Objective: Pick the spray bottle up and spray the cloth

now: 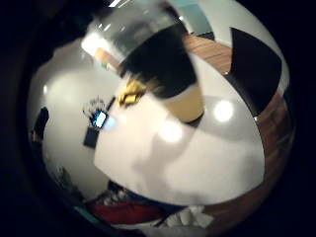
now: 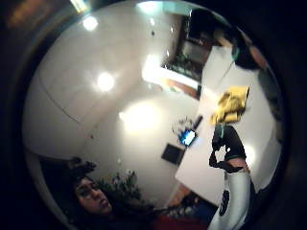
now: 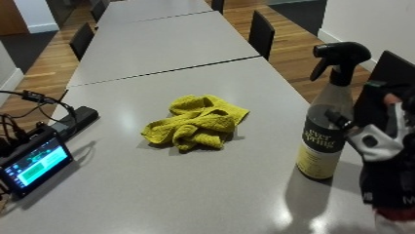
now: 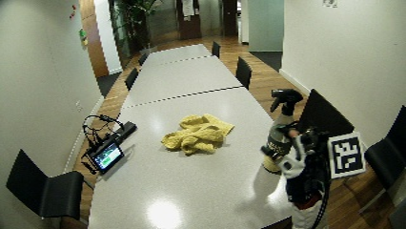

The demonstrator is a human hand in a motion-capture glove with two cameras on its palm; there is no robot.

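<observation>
A gloved right hand (image 3: 383, 146) closes in beside an Ever Spring spray bottle (image 3: 327, 122) standing upright near the edge of a grey table (image 3: 162, 195), though whether its fingers have wrapped the bottle or remain released cannot be told from these views. The crumpled yellow cloth (image 3: 198, 122) lies well apart, toward the middle of the table. Judged from here, a glancing contact could tip the tall bottle off the nearby edge, and a nozzle aimed wide would wet the table or the small screen (image 3: 32, 163) rather than the cloth.
</observation>
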